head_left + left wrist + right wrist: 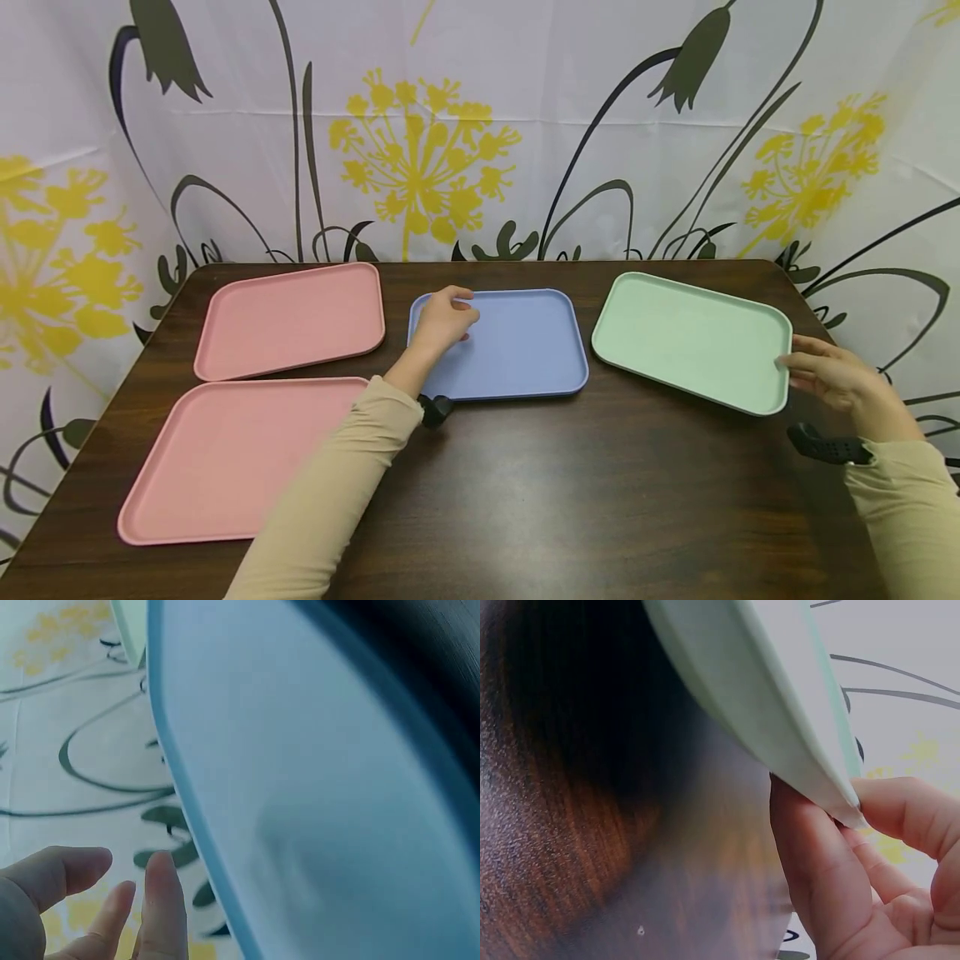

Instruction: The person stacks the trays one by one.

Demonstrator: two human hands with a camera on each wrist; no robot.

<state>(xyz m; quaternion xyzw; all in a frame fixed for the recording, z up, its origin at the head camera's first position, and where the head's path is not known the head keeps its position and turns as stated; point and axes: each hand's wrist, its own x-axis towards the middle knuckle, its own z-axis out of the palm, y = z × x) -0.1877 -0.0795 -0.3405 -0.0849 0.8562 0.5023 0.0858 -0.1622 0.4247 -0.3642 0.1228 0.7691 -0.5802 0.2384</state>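
Note:
My right hand (836, 379) pinches the right short edge of a pale green tray (690, 337), thumb on the top side and fingers underneath. In the right wrist view the tray's rim (795, 727) slants up from those fingers, with its near side above the wood. Over the left part of a blue tray (525, 342) hovers my left hand (446, 318), its fingers loosely bent and holding nothing. The left wrist view shows the thumb and fingertips (163, 892) apart, beside the rim of the blue tray.
Two pink trays lie on the left of the dark wooden table (570, 492): one at the back (292, 321), a larger-looking one in front (225, 458), partly behind my left sleeve. A flower-patterned curtain (480, 167) hangs behind the table.

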